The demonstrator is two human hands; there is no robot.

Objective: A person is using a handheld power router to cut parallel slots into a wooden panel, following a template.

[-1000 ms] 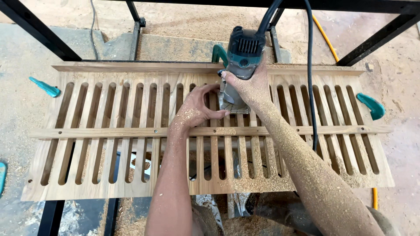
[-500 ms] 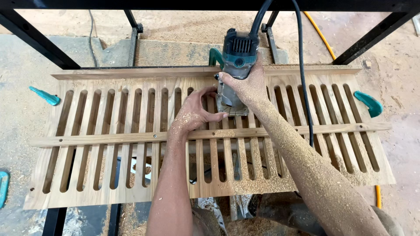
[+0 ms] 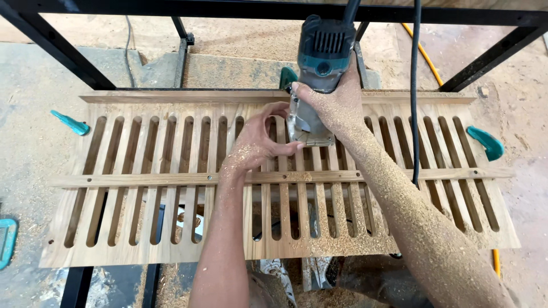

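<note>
Sawdust coats both arms as we rout the slotted wooden panel (image 3: 171,188) — right hand (image 3: 337,105) wrapped tight around the trim router (image 3: 319,63) near the far edge, left hand (image 3: 257,140) fingers spread, steadying its base. Next likely needs a slow, straight feed.

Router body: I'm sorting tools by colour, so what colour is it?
Dark teal router, with a grey top, seen in the head view.
</note>
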